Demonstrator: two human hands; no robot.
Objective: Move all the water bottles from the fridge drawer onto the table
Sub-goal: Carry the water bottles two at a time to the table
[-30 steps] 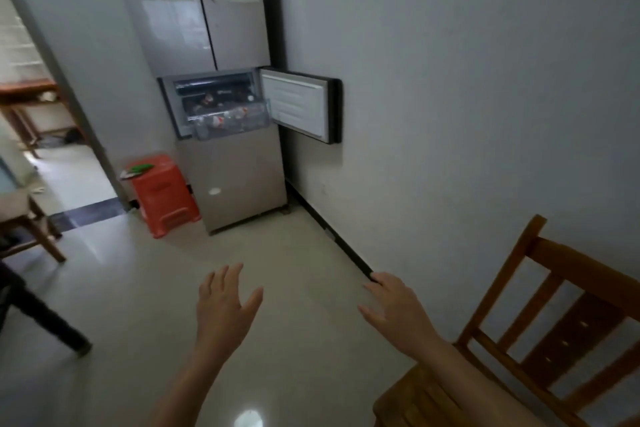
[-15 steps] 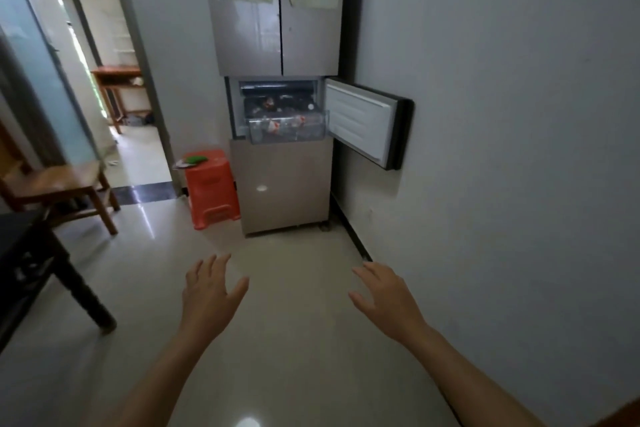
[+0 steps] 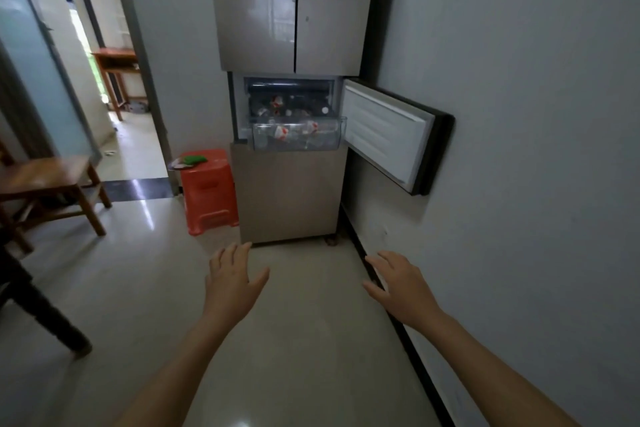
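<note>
A tall grey fridge (image 3: 291, 21) stands ahead against the right wall. Its middle compartment door (image 3: 384, 135) is swung open to the right. A clear drawer (image 3: 298, 137) is pulled out of that compartment and holds several clear water bottles (image 3: 282, 132) with red and white labels; more lie on the shelf behind. My left hand (image 3: 232, 279) and my right hand (image 3: 401, 282) are stretched out over the floor, well short of the fridge. Both have straight fingers and hold nothing.
A red plastic stool (image 3: 209, 189) with a green item on top stands left of the fridge. A wooden stool (image 3: 52, 184) and a dark table leg (image 3: 38, 308) are at the left. A doorway (image 3: 121, 80) opens behind. The grey wall (image 3: 519, 149) runs along the right.
The view has swung from the right wall and wooden chair toward the fridge, which is now nearer and centred. Both hands stay out in front, holding nothing.
</note>
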